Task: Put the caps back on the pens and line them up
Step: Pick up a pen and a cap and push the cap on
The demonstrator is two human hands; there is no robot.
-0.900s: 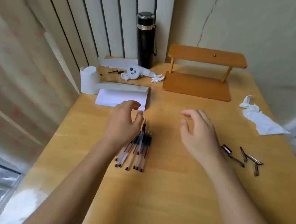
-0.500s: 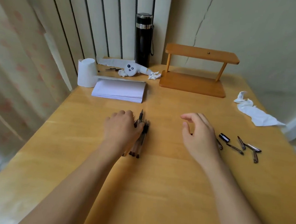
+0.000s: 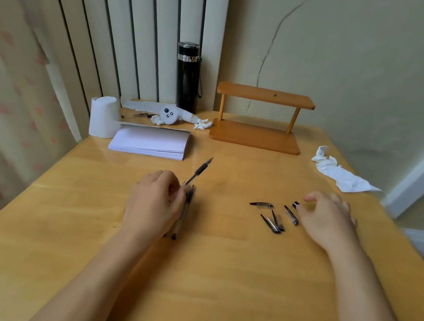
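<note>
A pen (image 3: 201, 170) aimed at one o'clock is being pinched by the left hand (image 3: 153, 202); the right hand (image 3: 329, 220) is being held loosely spread.

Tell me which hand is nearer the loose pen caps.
Right. The right hand sits just beside the caps; the left hand is farther off, holding a pen.

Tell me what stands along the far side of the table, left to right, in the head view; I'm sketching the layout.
paper roll → black flask → wooden shelf → crumpled tissue
</note>
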